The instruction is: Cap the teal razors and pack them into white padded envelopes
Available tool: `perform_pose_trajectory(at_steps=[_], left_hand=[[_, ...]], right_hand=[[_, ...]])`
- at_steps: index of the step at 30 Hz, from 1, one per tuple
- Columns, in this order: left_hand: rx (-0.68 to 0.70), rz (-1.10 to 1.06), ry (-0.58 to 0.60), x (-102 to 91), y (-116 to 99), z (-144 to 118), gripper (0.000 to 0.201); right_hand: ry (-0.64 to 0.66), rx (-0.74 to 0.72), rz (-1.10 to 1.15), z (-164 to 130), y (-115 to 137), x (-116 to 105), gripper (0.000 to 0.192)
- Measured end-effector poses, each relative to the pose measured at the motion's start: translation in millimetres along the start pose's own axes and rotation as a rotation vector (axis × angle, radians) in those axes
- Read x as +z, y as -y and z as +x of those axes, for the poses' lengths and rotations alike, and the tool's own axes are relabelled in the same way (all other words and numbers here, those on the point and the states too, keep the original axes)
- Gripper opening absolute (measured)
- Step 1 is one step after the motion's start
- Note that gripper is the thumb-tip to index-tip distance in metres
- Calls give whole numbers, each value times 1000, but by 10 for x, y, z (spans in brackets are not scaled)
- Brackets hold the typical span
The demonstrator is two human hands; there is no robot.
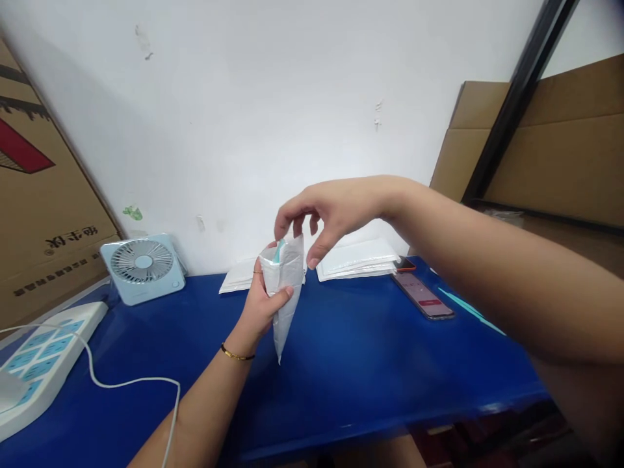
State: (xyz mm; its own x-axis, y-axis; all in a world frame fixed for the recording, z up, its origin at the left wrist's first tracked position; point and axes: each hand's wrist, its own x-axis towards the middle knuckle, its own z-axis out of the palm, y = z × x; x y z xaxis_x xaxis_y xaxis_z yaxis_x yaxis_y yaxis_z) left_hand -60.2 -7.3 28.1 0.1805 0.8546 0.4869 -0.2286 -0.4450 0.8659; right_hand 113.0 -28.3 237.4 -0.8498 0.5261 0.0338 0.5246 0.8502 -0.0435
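My left hand (266, 302) is closed around a white padded mailer bag (287, 292), its thumb pressed on the front. The bag hangs above the blue table, mouth up and one corner pointing down. Inside the mouth shows the edge of a teal item (279, 251); most of it is hidden, so I cannot tell its kind. Just over the mouth is my right hand (336, 211), open, with the fingers curved down and the thumb apart from them. Its fingertips are close to the bag's rim; whether they touch it I cannot tell.
White mailers lie in a right stack (358, 259) and a left stack (238, 276) by the wall. A phone (424, 296) and teal strips (470, 309) are at right. A fan (143, 266), power strip (53, 364) and white cable (131, 380) occupy the left of the table (351, 364).
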Motion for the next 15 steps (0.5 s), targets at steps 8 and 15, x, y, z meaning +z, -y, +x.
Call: perform_pose_trajectory(at_steps=[8, 15], left_hand=[[-105, -129, 92, -35, -56, -47, 84], [-115, -138, 115, 123, -163, -46, 41]], right_hand=[[-129, -69, -69, 74, -72, 157, 28], [-322, 78, -30, 101, -98, 172, 28]])
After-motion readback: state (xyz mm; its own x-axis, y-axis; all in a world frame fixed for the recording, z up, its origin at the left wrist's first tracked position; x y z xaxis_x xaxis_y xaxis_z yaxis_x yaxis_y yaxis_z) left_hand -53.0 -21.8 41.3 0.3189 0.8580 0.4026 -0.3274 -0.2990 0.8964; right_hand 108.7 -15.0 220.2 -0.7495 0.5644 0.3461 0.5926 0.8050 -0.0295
